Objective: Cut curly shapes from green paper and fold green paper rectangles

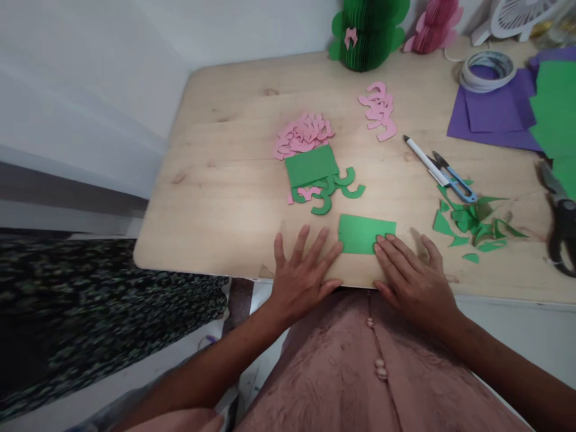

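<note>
A green paper rectangle [360, 234] lies flat near the table's front edge. My left hand [302, 268] rests on the table with fingers spread, one fingertip at the paper's lower left corner. My right hand [414, 273] lies flat, its fingertips on the paper's right end. Beyond them, another green rectangle [311, 166] lies by curved green cutouts [321, 204] and a heap of pink cutouts [306, 133]. More pink cutouts [380, 111] lie farther back.
On the wooden table [216, 180], a pen [425, 159], blue snips [456, 183], green scraps [472, 222] and black-handled scissors [564, 222] lie right. Tape [488, 84] rests on purple paper [495, 114]. Green [371, 30] and pink [434, 27] paper decorations and a fan [517, 18] stand behind.
</note>
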### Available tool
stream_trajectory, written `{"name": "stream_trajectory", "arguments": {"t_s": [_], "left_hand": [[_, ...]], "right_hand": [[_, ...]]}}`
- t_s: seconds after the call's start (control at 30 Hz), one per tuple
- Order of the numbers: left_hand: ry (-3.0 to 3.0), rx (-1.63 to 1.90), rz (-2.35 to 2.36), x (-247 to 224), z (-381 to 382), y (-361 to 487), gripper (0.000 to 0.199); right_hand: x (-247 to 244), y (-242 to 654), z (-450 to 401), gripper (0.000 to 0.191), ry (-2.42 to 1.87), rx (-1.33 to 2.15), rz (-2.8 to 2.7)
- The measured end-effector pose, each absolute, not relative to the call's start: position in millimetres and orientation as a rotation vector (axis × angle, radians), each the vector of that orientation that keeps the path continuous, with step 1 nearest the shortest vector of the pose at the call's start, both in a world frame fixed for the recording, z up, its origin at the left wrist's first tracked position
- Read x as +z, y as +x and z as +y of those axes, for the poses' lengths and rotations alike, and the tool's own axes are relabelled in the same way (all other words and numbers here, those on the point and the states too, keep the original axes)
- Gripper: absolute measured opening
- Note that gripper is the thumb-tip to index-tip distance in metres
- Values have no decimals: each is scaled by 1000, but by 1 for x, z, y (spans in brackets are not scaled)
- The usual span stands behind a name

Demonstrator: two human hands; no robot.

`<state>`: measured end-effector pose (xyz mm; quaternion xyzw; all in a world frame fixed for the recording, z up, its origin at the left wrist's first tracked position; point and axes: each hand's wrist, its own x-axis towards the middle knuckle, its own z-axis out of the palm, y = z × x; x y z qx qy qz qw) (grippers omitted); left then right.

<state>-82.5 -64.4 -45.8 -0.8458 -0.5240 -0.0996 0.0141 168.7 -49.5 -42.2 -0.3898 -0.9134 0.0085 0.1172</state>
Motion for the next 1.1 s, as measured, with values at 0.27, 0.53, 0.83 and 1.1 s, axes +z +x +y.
{"name": "stream_trajectory", "arguments": {"t_s": [0.27, 0.53, 0.83, 1.1], "left_hand": [[-2616, -376, -1706, -40, -68, -71, 60], [-2589, -327, -1791, -47, -61, -61, 61], [-2518, -595, -2063, -37, -60, -66, 45], [-2448, -757, -2214, -28, -40, -45, 31]], "right_hand": [[-42, 167, -50, 45, -1150, -28, -2677], [-41, 167, -50, 45, -1150, -44, -2676], [-41, 168, -47, 41, -1154, 59, -2608], [-37, 168, -49, 33, -1189, 72, -2477]]}}
